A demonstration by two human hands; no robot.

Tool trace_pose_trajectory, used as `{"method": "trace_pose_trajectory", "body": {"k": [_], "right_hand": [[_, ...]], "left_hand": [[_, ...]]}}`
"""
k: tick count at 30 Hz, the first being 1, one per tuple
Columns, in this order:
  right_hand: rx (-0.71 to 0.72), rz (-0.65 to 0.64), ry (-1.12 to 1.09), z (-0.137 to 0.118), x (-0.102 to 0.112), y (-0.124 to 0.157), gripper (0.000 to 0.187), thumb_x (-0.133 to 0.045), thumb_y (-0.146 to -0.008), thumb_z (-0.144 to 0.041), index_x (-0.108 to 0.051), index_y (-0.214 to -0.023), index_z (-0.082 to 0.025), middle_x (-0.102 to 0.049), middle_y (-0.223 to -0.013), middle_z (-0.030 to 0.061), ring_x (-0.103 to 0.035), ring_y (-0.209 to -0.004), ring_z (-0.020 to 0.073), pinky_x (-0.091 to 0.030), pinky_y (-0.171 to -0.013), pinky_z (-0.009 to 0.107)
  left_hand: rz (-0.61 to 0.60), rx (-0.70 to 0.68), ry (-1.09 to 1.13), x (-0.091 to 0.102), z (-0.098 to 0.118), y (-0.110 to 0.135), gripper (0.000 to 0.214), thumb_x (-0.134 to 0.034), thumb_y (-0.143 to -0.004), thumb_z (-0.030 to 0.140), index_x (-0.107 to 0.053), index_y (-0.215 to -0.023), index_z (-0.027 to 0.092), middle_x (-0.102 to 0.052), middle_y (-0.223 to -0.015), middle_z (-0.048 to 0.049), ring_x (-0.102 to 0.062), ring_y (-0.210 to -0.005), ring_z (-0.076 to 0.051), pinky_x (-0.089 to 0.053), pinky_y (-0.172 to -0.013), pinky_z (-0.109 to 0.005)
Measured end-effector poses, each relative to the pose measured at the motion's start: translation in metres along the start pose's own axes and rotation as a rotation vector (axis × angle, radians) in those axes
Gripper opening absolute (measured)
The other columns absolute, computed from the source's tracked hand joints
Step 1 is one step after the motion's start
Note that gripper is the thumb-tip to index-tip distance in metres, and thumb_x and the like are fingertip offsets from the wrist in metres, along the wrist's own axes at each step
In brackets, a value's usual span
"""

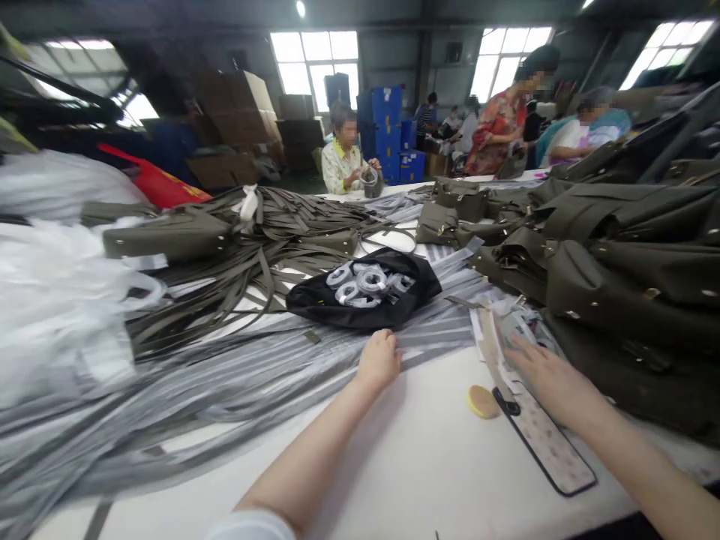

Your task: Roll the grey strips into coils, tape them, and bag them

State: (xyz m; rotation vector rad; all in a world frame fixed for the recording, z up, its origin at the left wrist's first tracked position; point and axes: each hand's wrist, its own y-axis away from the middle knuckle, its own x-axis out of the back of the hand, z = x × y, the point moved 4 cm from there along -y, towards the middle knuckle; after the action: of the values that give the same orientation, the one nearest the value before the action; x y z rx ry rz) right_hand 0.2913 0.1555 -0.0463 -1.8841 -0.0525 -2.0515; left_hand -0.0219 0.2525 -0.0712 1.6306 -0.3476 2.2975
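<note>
My left hand (382,358) is closed, knuckles up, at the near edge of the grey plastic-wrapped strips. What its curled fingers hold, if anything, is hidden. Just beyond it, a black cloth bag (312,300) lies gaping, with several clear-wrapped coiled rings (372,280) inside. My right hand (543,371) is stretched out with fingers apart, over or beside small clear plastic packets (526,326). Left of that hand lie a beige strip (493,349) and a phone in a patterned case (554,442). A round yellow-edged disc (482,403) rests beside the phone.
Dark olive handbags (619,281) are heaped on the right. Loose olive straps (270,225) and long grey plastic-wrapped strips (191,390) cover the left of the white table (433,457). White plastic bags (61,315) bulge at far left. A person (342,157) works across the table.
</note>
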Motion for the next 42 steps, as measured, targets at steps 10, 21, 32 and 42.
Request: {"method": "trace_pose_trajectory", "body": {"k": [10, 21, 32, 42], "right_hand": [[0.087, 0.144, -0.556, -0.116, -0.006, 0.075, 0.026, -0.050, -0.090, -0.028, -0.069, -0.108, -0.025, -0.069, -0.120, 0.0084, -0.066, -0.109, 0.0256, -0.055, -0.092, 0.038], [-0.161, -0.333, -1.286, -0.155, 0.011, 0.077, 0.034, -0.049, -0.093, -0.042, -0.067, -0.107, -0.018, -0.068, -0.116, 0.0139, -0.063, -0.109, 0.0273, -0.049, -0.097, 0.042], [-0.126, -0.653, -2.074, -0.202, 0.053, 0.113, 0.053, -0.059, -0.082, -0.062, -0.064, -0.100, -0.012, -0.062, -0.061, 0.0011, -0.062, -0.052, 0.0146, -0.053, -0.064, 0.030], [-0.734, -0.720, -0.716, 0.017, -0.012, 0.299, 0.022, -0.068, -0.066, -0.040, -0.066, -0.060, -0.019, -0.062, -0.049, 0.0048, -0.060, -0.041, 0.0227, -0.047, -0.042, 0.033]], "left_hand": [[-0.044, 0.386, -0.202, 0.033, -0.067, 0.063, 0.030, -0.057, -0.086, 0.025, -0.057, -0.114, 0.015, -0.058, -0.120, -0.0150, -0.056, -0.113, -0.026, -0.041, -0.097, -0.036], [-0.140, 0.321, 0.214, 0.042, 0.007, 0.089, 0.026, -0.048, -0.092, 0.034, -0.064, -0.085, 0.014, -0.065, -0.088, -0.0088, -0.062, -0.080, -0.019, -0.045, -0.075, -0.029], [-0.328, 0.234, 1.893, 0.049, 0.139, 0.128, 0.038, -0.080, -0.070, 0.036, -0.066, -0.093, 0.010, -0.069, -0.079, -0.0068, -0.061, -0.074, -0.012, -0.044, -0.072, -0.020], [-0.228, 0.233, 2.056, 0.026, 0.108, 0.063, 0.024, -0.070, -0.082, 0.034, -0.065, -0.083, 0.011, -0.073, -0.085, -0.0096, -0.068, -0.081, -0.018, -0.047, -0.091, -0.033]]}}
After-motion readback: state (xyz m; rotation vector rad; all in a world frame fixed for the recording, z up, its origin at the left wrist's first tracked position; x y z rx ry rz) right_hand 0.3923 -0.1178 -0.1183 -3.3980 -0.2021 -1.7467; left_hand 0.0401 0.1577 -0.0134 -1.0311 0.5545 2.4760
